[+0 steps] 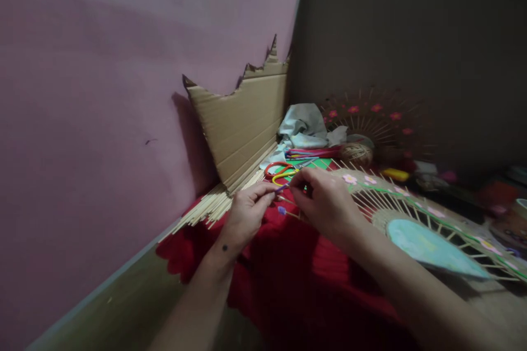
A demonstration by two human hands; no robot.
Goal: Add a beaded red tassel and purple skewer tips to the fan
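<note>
In front of me, my left hand (251,205) pinches a short, thin purple strip (281,188) between thumb and fingertips. My right hand (319,194) is at the strip's other end, thumb and forefinger closed together; the strip looks gripped there too, though the contact is small and dim. Just below the fingers lies a thin stick with a purple tip (282,210). Scissors (276,170) with red and yellow handles rest right behind the hands. To the right, beside my right forearm, stands a fan-shaped stick frame (370,203) with pink flowers and a pale blue centre panel (428,244).
A bundle of thin wooden sticks (214,203) lies along the wall under a jagged cardboard sheet (242,126). Behind are pink strands (313,153), a twine ball (356,154), crumpled pale cloth (304,123) and another flowered fan (370,115). Red cloth (280,274) covers the table.
</note>
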